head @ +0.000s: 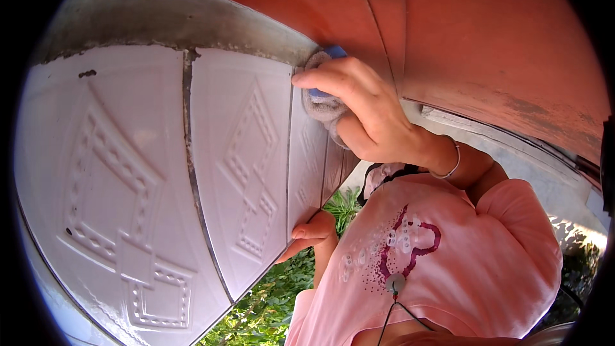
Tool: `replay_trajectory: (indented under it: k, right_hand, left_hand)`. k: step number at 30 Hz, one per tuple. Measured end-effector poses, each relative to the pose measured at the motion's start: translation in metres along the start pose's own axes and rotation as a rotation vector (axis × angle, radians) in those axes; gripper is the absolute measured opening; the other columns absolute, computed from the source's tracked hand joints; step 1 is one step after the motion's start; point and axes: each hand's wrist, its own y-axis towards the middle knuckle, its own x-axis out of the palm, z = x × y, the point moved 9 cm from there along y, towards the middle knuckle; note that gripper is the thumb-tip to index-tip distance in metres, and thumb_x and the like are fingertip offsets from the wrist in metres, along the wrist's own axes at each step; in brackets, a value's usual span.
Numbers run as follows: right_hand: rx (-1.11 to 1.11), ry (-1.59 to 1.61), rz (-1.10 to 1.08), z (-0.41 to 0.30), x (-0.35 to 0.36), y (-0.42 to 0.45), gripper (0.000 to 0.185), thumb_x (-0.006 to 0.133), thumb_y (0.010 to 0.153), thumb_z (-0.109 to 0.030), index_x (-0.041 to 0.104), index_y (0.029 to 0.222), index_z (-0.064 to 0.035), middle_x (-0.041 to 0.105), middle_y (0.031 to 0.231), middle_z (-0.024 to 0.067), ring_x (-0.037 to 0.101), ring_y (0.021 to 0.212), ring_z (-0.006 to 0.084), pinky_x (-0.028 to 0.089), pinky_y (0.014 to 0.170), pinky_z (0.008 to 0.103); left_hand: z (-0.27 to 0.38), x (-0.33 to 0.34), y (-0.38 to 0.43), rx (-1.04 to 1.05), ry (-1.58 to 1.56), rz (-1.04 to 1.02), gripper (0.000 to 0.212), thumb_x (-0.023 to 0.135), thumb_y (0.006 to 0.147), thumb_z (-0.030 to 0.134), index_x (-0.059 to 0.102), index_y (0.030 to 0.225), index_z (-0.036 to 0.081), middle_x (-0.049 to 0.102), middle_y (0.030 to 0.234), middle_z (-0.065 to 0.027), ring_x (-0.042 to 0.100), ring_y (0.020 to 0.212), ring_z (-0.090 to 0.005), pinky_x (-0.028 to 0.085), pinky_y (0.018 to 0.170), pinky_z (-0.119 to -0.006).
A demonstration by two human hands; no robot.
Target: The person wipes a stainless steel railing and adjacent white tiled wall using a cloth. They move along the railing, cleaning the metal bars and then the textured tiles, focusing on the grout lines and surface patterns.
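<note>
My right hand (372,105), with a thin bracelet at its wrist, is closed around a folded grey cloth (324,106) with a blue part. The cloth touches the far end of the white tiles, where they meet a red surface (480,33). Below it in the picture, my left hand (312,230) rests against the lower edge of the tiling with its thumb and a finger apart; its other fingers are mostly hidden. Large white tiles (240,139) with raised diamond patterns fill the left side, separated by dark joints.
A bare grey cement strip (168,14) runs between the tiles and the red surface. Green leaves (274,293) show beyond the tile edge. A pale ledge (480,129) lies under the red surface at the right. My pink shirt and a cord with a pendant (396,282) hang in view.
</note>
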Motion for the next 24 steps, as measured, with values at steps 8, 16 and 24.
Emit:
replay_trajectory:
  k: [8,16,24]
  right_hand:
    - [-0.001,0.023,-0.02,0.0023,0.0024,0.0001,0.068,0.047,0.062,0.01,0.058,0.126,-0.01,0.058,0.101,0.0109,0.056,0.085,0.0324,0.049,0.071,0.041]
    - [0.047,0.005,-0.038,0.0026,-0.0006,0.0032,0.065,0.047,0.063,0.008,0.058,0.124,-0.0128,0.057,0.1,0.0094,0.056,0.085,0.0311,0.049,0.068,0.0401]
    - [0.076,-0.01,-0.041,0.0024,-0.0003,0.0006,0.064,0.048,0.064,0.007,0.057,0.123,-0.0152,0.056,0.1,0.0084,0.056,0.085,0.0317,0.048,0.068,0.0412]
  left_hand:
    - [0.0,0.0019,-0.0002,0.003,0.003,-0.017,0.08,0.046,0.097,0.026,-0.005,0.152,0.0,0.003,0.16,-0.02,0.027,0.141,-0.0321,0.026,0.113,-0.049]
    - [-0.0011,0.0001,-0.003,0.003,-0.005,0.008,0.082,0.047,0.096,0.027,-0.006,0.152,0.0,0.005,0.159,-0.0208,0.029,0.14,-0.0327,0.027,0.112,-0.05]
    - [-0.0015,0.0029,0.0004,-0.01,-0.009,-0.021,0.081,0.047,0.096,0.028,-0.005,0.152,0.0,0.005,0.159,-0.0212,0.029,0.14,-0.0337,0.028,0.111,-0.051]
